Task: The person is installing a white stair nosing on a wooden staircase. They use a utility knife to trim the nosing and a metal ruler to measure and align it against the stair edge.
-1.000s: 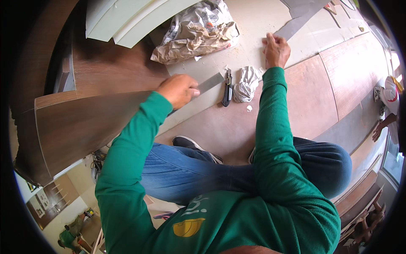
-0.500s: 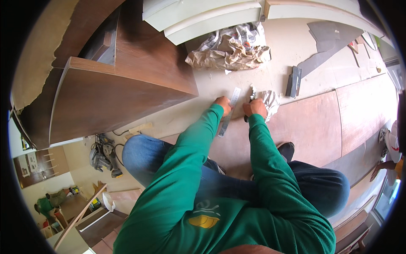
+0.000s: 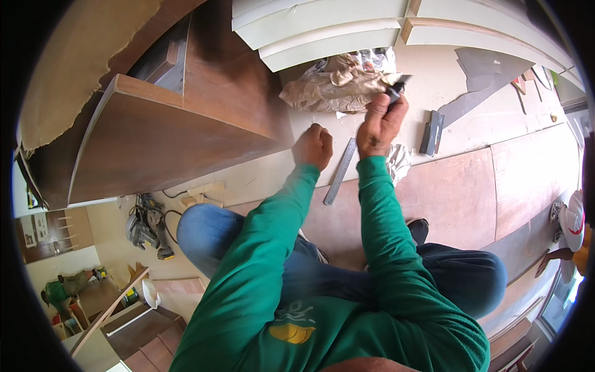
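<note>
Jutting frm R fingers (image 3: 376, 108): cutter (image 3: 394, 92)

A person in a green long-sleeved top (image 3: 347, 338) and blue jeans (image 3: 211, 234) sits low over a wood-panelled floor (image 3: 443, 192), the right hand (image 3: 381, 130) raised around a dark utility knife (image 3: 394, 93) in front of a crumpled brown paper bag (image 3: 334, 87). The left hand (image 3: 315, 147), blurred and curled into a fist, is beside a brown wooden cabinet (image 3: 180, 142). A metal ruler (image 3: 341, 172) lies slanted between the forearms; crumpled white material (image 3: 400, 162) sits by the right wrist, near a dark block (image 3: 432, 132). At far right, a co-worker's hand (image 3: 548, 256) reaches into view.
</note>
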A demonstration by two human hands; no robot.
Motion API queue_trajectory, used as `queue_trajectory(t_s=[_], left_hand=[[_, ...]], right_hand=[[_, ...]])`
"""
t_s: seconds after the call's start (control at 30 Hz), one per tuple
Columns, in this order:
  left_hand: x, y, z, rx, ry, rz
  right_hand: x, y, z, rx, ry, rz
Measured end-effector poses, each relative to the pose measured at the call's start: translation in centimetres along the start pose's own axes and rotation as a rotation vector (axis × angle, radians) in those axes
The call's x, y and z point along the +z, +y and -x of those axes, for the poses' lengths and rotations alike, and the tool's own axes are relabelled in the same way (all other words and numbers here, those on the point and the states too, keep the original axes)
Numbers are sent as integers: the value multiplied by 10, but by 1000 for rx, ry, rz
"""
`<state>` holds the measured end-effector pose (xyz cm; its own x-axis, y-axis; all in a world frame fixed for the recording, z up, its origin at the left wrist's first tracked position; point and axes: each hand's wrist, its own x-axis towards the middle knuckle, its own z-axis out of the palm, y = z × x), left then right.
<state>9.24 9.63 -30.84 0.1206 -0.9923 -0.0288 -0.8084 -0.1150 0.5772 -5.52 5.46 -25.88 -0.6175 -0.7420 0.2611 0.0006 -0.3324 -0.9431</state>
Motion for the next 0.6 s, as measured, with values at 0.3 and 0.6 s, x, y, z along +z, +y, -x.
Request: queue_trajectory(t_s=[0.3,0.6], left_hand=[[-93,78,-9,291,697,496],[-144,122,-59,139,462,1029]], right_hand=[[-10,-59,-45,-17,176,121],[50,-78,-12,86,-265,-383]])
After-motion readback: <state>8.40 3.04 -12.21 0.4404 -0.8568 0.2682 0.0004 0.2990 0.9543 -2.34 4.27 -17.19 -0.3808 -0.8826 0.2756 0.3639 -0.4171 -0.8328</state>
